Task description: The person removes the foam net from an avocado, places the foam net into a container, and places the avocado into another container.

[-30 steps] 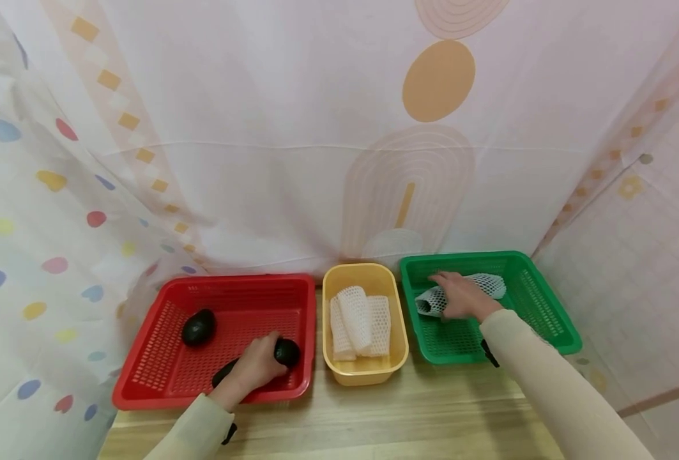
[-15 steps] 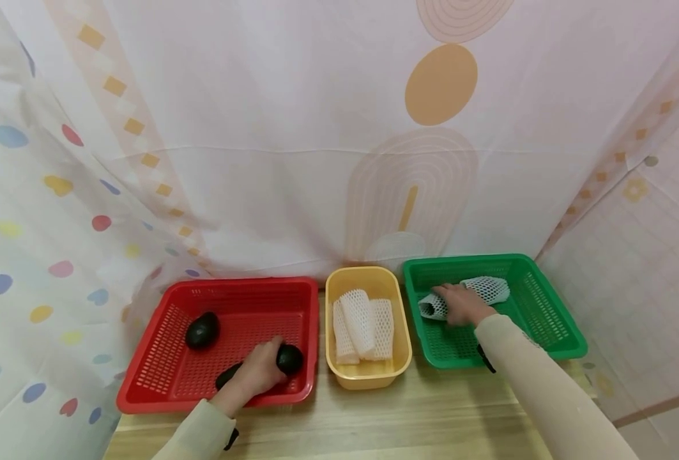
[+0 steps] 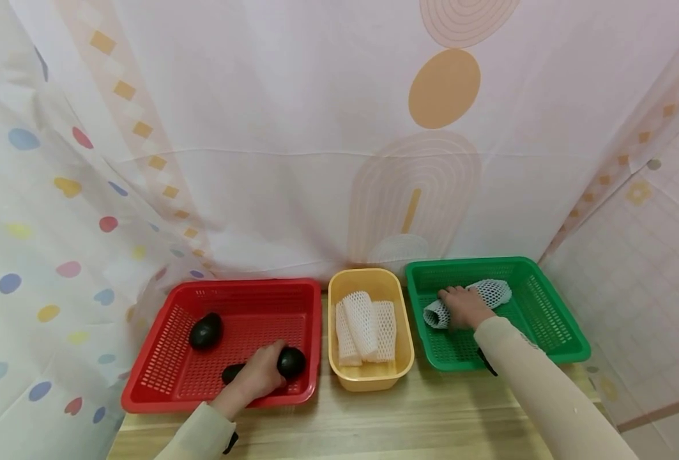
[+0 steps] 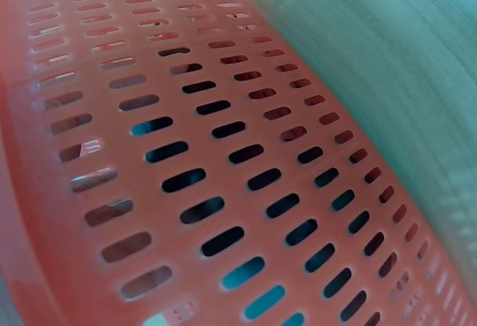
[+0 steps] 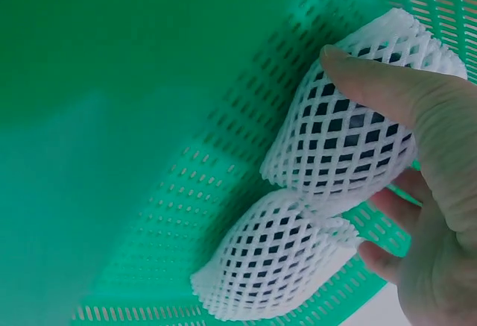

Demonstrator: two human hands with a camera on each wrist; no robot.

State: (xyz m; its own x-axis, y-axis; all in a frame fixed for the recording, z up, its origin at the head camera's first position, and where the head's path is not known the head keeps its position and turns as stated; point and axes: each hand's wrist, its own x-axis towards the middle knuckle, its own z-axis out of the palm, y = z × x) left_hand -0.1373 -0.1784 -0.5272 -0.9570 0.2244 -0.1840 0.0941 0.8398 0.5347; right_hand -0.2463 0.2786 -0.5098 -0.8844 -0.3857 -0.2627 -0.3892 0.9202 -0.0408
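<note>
Inside the red basket (image 3: 259,283), my left hand (image 3: 261,372) grips a dark avocado (image 3: 292,363) at the basket's right front. Part of another avocado (image 3: 231,373) shows left of that hand, and a third avocado (image 3: 205,331) lies farther back. The left wrist view shows the basket's slotted wall (image 4: 223,147), which mostly hides that hand. In the green basket (image 3: 465,262), my right hand (image 3: 464,308) holds an avocado in a white foam net (image 5: 343,132), thumb on top and fingers beneath. A second netted avocado (image 5: 276,251) lies against it.
A yellow bin (image 3: 370,383) stands between the baskets with several white foam net sleeves (image 3: 363,326) inside. All three containers sit on a wooden table (image 3: 373,428). A patterned curtain (image 3: 282,211) hangs close behind them.
My right hand has tilted the netted avocado slightly, so the net's open end shows more. The left hand keeps its grip with little movement. The head view has shifted a little.
</note>
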